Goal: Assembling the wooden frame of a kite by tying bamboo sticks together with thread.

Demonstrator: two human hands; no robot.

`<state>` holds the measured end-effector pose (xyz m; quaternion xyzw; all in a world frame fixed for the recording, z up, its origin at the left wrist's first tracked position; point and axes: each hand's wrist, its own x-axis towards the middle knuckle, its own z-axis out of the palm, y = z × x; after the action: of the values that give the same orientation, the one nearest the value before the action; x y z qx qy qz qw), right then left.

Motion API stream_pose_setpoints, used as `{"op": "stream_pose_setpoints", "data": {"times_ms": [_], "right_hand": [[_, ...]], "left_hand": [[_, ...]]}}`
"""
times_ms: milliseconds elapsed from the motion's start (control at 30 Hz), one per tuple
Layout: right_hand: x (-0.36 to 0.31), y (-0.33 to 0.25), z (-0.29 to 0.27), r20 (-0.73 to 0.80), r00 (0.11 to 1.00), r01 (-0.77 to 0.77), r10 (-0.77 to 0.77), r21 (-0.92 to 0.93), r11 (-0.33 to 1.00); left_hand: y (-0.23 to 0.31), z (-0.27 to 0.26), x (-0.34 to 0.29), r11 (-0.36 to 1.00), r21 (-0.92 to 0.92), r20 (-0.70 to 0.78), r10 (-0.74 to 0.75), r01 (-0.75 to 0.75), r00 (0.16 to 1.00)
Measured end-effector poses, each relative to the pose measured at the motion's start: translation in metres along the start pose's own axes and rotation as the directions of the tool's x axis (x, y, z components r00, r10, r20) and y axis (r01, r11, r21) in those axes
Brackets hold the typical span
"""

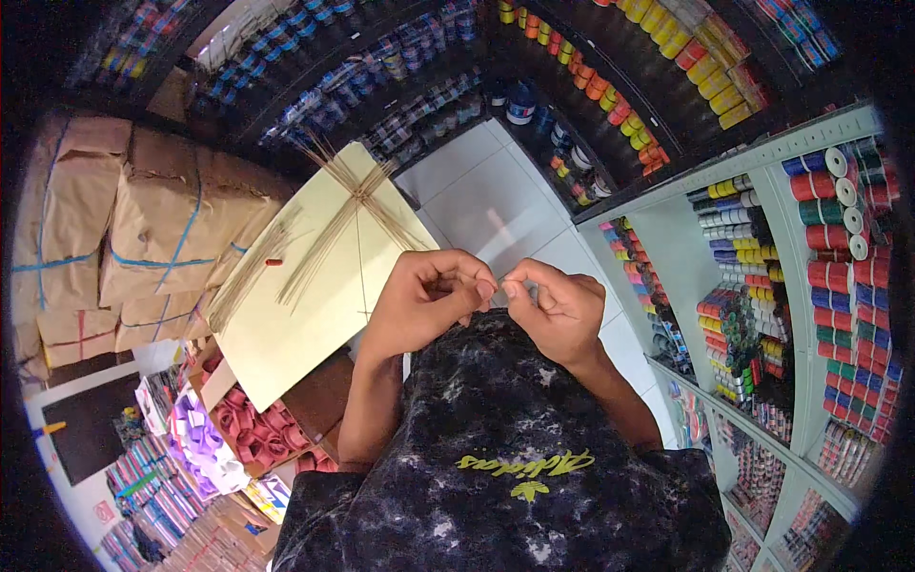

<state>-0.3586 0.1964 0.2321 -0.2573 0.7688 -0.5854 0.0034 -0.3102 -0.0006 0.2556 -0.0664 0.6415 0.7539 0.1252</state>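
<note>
My left hand [431, 297] and my right hand [558, 310] are raised in front of my chest, fingertips almost meeting. Both are closed in a pinch, thumb against fingers. Whatever lies between the fingertips is too thin or small to make out. Beyond my left hand stands a pale yellow tabletop [276, 357]. Long thin brown sticks [329, 245] lie crossed on it, and some reach past its far edge. Another batch of thin sticks [240, 291] is spread along the left edge. Between the two groups sits a small red cylinder [274, 262].
Brown paper parcels [157, 224] tied with blue cord are stacked at the left. A carton of pink rolls [250, 429] stands below the table. Shelves of coloured spools [827, 212] line the right side, and dark shelves [591, 71] run along the back.
</note>
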Motion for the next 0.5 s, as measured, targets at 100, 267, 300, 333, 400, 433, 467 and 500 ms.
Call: {"op": "stream_pose_setpoints", "data": {"times_ms": [100,267,300,333,400,433,467,500], "right_hand": [[0.002,0.000,-0.001,-0.002,0.998,0.060,-0.060,-0.024,0.998],[0.005,0.000,0.002,-0.025,0.976,0.217,-0.217,-0.019,0.976],[0.005,0.000,0.002,-0.024,0.976,0.217,-0.217,-0.018,0.976],[0.005,0.001,0.002,-0.011,0.972,0.236,-0.237,-0.023,0.971],[0.005,0.001,0.002,0.002,0.967,0.256,-0.256,-0.027,0.966],[0.005,0.002,0.004,-0.009,0.965,0.262,-0.263,-0.015,0.965],[0.004,0.002,0.005,-0.020,0.963,0.269,-0.269,-0.004,0.963],[0.005,0.002,0.005,-0.019,0.963,0.268,-0.268,-0.005,0.963]], "left_hand": [[0.003,-0.002,0.000,1.000,0.002,0.021,-0.016,0.016,1.000],[0.011,-0.005,-0.001,0.997,0.001,0.082,-0.083,0.083,0.993],[0.012,-0.006,-0.001,0.997,0.001,0.081,-0.083,0.084,0.993],[0.012,-0.006,-0.001,0.995,-0.011,0.089,-0.096,0.098,0.991],[0.013,-0.007,-0.002,0.993,-0.023,0.097,-0.109,0.112,0.989],[0.014,-0.007,-0.002,0.992,-0.028,0.106,-0.117,0.121,0.987],[0.015,-0.007,-0.003,0.991,-0.033,0.115,-0.125,0.130,0.985],[0.016,-0.008,-0.002,0.991,-0.034,0.116,-0.125,0.129,0.985]]}}
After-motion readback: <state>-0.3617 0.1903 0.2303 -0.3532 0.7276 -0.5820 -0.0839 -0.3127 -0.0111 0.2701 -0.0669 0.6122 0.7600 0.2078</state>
